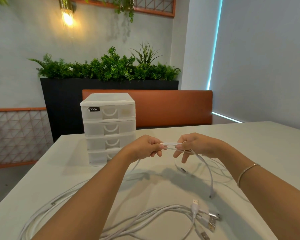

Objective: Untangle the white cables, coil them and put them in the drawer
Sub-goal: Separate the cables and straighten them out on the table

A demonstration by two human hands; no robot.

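White cables (170, 146) run in a few strands between my hands at mid-frame, above the table (249, 144). My left hand (146, 147) and right hand (196, 144) each pinch them, fingers curled round. I judge them light, limp and smooth, best held near the plugs. More lie tangled (145, 217) at lower centre. The frosted plastic drawer unit (108, 125) stands left of centre, all drawers closed.

Loose white cables (163, 217) litter the near table (249, 144); shut drawer unit (109, 125) blocks far left
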